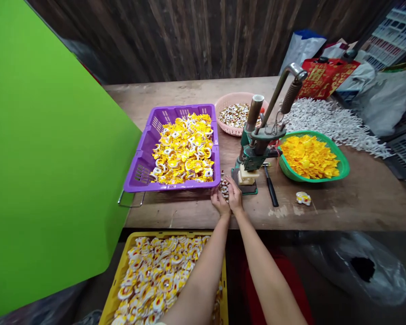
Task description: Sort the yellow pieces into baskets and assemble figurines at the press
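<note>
Both hands are cupped around a small pile of brown-and-white pieces (pixel 224 189) on the wooden table. My left hand (pixel 219 202) curves along the pile's left and near side, close to the purple basket's corner. From the right, my right hand (pixel 235 195) closes round the same pile, its fingers pointing away from me. Just beyond that hand stands a green hand press (pixel 252 158) with a long lever. Cream-coloured blocks (pixel 246 175) sit at the foot of the press. The undersides of the fingers are partly hidden.
A purple basket (pixel 171 186) holds yellow-and-white parts. Behind are a pink basket (pixel 235 131) of small pieces and a white heap (pixel 331 122). At right are a green basket (pixel 344 167), a hammer (pixel 271 187) and a small figure (pixel 303 198). A yellow crate (pixel 117 284) stands below.
</note>
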Demonstrator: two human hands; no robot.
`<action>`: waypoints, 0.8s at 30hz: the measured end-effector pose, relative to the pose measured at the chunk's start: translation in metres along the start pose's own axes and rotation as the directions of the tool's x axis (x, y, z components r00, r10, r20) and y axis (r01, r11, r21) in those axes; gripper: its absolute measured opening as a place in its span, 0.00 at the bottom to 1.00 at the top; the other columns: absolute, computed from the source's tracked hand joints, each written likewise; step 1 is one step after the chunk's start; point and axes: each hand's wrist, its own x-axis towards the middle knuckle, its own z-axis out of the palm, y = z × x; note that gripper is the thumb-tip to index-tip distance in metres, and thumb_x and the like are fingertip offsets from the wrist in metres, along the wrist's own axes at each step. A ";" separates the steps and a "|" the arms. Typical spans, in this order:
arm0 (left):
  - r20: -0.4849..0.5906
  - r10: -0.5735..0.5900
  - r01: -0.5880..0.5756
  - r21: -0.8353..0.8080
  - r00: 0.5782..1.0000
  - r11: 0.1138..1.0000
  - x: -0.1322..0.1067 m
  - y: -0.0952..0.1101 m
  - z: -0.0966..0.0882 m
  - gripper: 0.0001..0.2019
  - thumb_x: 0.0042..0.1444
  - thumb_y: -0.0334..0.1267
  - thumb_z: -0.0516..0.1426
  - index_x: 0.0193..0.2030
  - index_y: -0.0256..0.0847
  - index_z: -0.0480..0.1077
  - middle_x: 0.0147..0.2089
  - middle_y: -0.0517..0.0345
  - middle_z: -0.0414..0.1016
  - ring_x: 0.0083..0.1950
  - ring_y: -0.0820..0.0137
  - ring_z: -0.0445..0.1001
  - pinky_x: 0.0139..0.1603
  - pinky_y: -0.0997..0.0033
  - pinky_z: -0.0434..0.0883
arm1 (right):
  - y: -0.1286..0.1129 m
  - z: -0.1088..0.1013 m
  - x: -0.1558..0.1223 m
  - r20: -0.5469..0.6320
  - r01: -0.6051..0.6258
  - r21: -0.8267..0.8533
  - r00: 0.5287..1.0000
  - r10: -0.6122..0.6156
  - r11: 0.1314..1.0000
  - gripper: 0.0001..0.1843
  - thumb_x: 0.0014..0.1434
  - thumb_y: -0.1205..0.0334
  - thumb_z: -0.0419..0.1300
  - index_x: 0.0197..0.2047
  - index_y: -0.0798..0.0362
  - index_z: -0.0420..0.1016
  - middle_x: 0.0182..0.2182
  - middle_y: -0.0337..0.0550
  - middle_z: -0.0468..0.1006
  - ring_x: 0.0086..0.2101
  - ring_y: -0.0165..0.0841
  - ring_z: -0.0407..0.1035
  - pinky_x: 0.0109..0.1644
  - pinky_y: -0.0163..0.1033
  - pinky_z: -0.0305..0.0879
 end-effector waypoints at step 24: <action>0.148 0.083 -0.106 0.158 0.986 0.982 -0.009 0.075 -0.140 0.15 0.61 0.37 0.49 0.52 0.42 0.70 0.60 0.45 0.63 0.65 0.58 0.63 0.69 0.53 0.55 | -0.049 0.022 -0.132 -0.712 -0.512 0.142 0.542 0.446 0.847 0.18 0.50 0.48 0.45 0.41 0.45 0.62 0.36 0.50 0.75 0.39 0.46 0.76 0.33 0.50 0.70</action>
